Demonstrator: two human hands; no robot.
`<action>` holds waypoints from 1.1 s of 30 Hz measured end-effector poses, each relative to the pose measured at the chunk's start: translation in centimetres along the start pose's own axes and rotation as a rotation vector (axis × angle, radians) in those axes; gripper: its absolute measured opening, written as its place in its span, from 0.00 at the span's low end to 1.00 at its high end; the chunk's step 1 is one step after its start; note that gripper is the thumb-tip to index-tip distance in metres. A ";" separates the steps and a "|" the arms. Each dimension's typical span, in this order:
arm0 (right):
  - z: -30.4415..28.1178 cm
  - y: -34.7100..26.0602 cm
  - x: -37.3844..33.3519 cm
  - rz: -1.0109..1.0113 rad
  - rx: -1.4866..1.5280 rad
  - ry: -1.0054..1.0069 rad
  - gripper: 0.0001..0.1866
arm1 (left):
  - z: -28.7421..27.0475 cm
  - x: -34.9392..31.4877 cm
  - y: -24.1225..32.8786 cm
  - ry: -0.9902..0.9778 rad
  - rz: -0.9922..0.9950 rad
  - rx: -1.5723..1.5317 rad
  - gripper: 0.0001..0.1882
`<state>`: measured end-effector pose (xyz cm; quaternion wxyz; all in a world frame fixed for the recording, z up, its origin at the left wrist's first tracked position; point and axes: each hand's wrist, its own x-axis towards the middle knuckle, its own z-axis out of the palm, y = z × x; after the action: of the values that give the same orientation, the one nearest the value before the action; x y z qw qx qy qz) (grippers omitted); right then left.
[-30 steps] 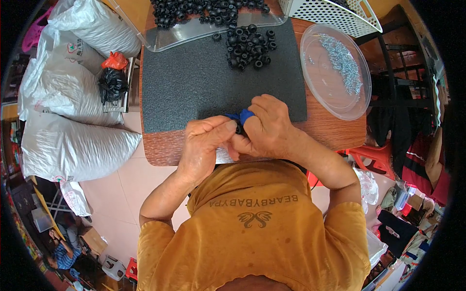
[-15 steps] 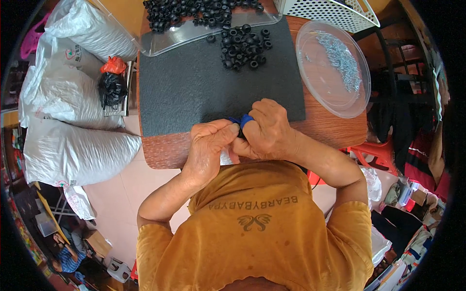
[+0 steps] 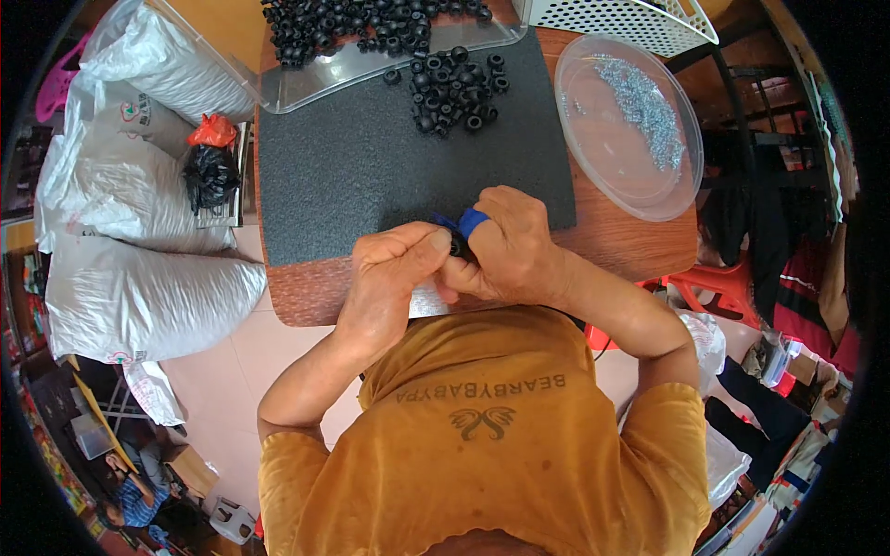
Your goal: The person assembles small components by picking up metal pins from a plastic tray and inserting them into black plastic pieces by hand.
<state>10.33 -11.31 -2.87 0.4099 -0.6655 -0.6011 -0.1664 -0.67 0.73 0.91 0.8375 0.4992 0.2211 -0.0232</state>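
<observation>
In front of my body, at the near edge of the dark grey mat [image 3: 334, 176], my two hands meet. My left hand [image 3: 389, 269] pinches a small black round part [image 3: 457, 246] between thumb and forefinger. Curled against the same part is my right hand [image 3: 513, 243], with a blue band [image 3: 474, 221] round a finger. More blue shows by the left fingertips. Fingers hide most of the part. Beyond the hands lies a loose pile of black round hollow parts [image 3: 454, 88], many showing a hole.
A clear tray [image 3: 324, 88] of more black parts stands at the back. Right of the mat, a round clear lid [image 3: 607, 162] holds small silvery pieces [image 3: 649, 107]. A white perforated basket [image 3: 612, 17] is behind it. Full white sacks [image 3: 148, 296] stand left of the wooden table [image 3: 315, 292].
The black part shows a little more between my fingers, and my left hand has shifted slightly. The whole view has moved a little; both hands stay together.
</observation>
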 end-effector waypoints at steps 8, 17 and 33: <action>0.2 0.2 -0.3 -0.004 -0.002 0.040 0.17 | -0.6 -0.2 0.0 0.016 0.008 -0.041 0.11; -0.7 -0.3 0.4 -0.043 -0.058 -0.122 0.18 | -0.8 -0.5 -0.4 0.077 0.163 0.211 0.11; -1.5 -1.2 0.6 -0.014 -0.059 -0.202 0.14 | -0.7 -0.9 -0.8 0.085 0.383 0.583 0.07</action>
<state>9.71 -12.07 -1.12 0.3263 -0.6863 -0.6390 -0.1189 -1.92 0.75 0.27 0.6388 0.7504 0.1421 0.0928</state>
